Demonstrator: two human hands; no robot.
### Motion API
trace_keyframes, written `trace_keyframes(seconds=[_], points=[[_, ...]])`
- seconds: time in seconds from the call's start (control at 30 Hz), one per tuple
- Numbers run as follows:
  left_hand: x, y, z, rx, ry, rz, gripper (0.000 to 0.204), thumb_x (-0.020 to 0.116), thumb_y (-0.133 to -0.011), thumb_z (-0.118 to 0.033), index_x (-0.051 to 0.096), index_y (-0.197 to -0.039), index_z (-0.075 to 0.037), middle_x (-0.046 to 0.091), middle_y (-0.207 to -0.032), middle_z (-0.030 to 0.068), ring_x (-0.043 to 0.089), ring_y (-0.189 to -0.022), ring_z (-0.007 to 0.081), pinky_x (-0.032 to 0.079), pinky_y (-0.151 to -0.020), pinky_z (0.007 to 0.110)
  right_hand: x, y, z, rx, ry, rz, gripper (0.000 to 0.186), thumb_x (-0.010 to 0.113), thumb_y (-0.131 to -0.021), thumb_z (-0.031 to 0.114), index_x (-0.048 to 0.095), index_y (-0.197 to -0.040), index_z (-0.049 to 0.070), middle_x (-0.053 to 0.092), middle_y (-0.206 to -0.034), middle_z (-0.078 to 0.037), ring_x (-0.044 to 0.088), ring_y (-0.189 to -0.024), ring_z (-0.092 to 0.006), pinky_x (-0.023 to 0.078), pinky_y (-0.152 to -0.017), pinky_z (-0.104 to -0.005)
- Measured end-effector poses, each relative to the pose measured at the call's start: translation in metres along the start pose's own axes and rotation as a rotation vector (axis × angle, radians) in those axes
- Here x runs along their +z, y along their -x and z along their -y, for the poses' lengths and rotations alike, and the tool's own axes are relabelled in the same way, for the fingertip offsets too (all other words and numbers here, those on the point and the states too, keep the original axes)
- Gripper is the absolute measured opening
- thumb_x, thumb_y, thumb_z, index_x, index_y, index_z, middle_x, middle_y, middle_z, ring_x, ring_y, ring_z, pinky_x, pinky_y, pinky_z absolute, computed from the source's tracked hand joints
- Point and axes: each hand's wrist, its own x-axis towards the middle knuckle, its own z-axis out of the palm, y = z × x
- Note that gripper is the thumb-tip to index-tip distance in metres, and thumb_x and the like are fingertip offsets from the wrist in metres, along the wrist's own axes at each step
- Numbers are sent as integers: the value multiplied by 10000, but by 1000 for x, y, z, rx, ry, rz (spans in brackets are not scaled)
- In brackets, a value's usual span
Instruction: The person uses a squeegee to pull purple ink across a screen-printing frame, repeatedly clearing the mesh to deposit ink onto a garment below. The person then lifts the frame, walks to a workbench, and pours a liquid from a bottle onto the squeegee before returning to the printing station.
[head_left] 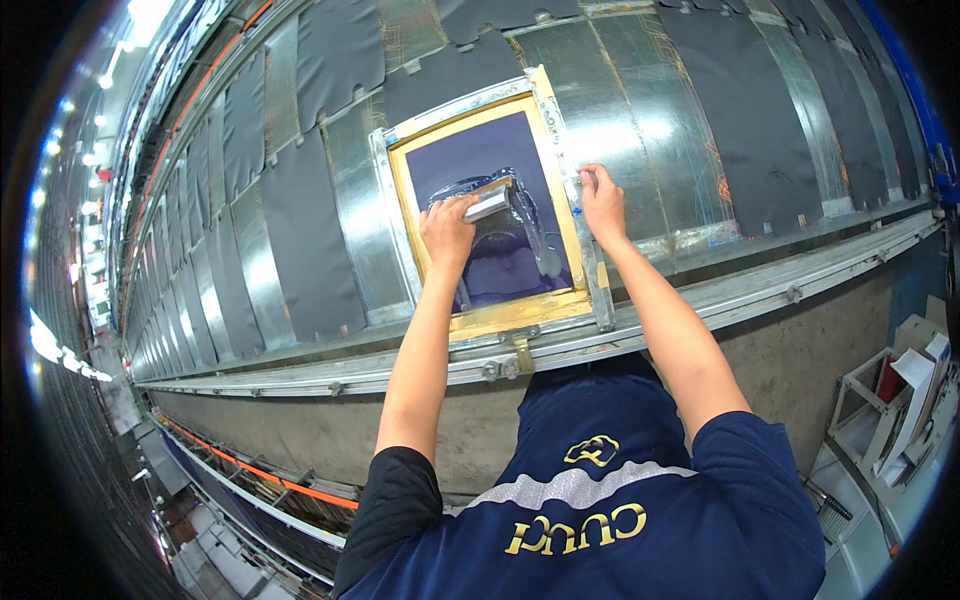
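My left hand [447, 230] grips a metal-bladed squeegee [489, 204] over a purple screen [472, 145], where dark, glossy ink [530, 235] forms a smeared patch. The screen has a yellow-taped border [520, 309] inside a metal frame [392, 170], which rests on a long work surface. At the frame's right side, my right hand [604, 205] has its fingers curled at the upper part of the metal side bar [600, 295], holding its edge.
Dark sheets [310, 250] alternate with glossy panels [630, 110] along the long surface. A metal rail with clamps [720, 300] runs along its near edge, above a concrete ledge [790, 360]. A rack with boards [890, 400] stands at lower right; further rails [250, 472] lie at lower left.
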Motion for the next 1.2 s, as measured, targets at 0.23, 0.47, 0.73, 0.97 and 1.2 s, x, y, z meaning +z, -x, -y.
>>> trace_keyframes(seconds=[0.23,0.47,0.73,0.97,1.2], points=[[14,94,-28,2,-59,-10,341,727,-798,-4,811,-992,-271,785,-1048,-65,705,-932,174,477,-766,365,0,-8,-4,7,-18,4,175,599,-1039,228,679,-1118,94,659,-714,-196,675,-652,-370,497,-636,-463],[20,56,-13,-66,11,-112,398,728,-744,15,795,-1015,-269,781,-1010,-51,696,-912,189,463,-730,378,-2,-15,2,22,-6,22,167,591,-1041,216,662,-1117,84,715,-803,-208,709,-784,-432,525,-690,-500],[33,25,-25,-18,-16,-57,339,700,-764,3,796,-973,-246,769,-995,-43,683,-895,204,456,-748,400,-1,-23,-11,-53,-52,-6,170,596,-1036,208,665,-1107,69,722,-867,-219,714,-803,-415,533,-708,-480],[28,129,-60,9,33,-66,241,730,-808,-50,786,-986,-203,773,-994,-42,692,-905,195,462,-744,387,1,-36,-33,-108,-27,-16,165,616,-1023,213,688,-1097,85,708,-814,-197,708,-747,-346,520,-692,-452],[1,164,-20,-24,174,-130,311,744,-802,-64,769,-1086,-189,770,-1034,-32,697,-997,186,464,-804,376,13,-31,41,-88,66,-17,209,610,-1030,267,713,-1121,110,731,-847,-165,707,-773,-317,528,-734,-429]])
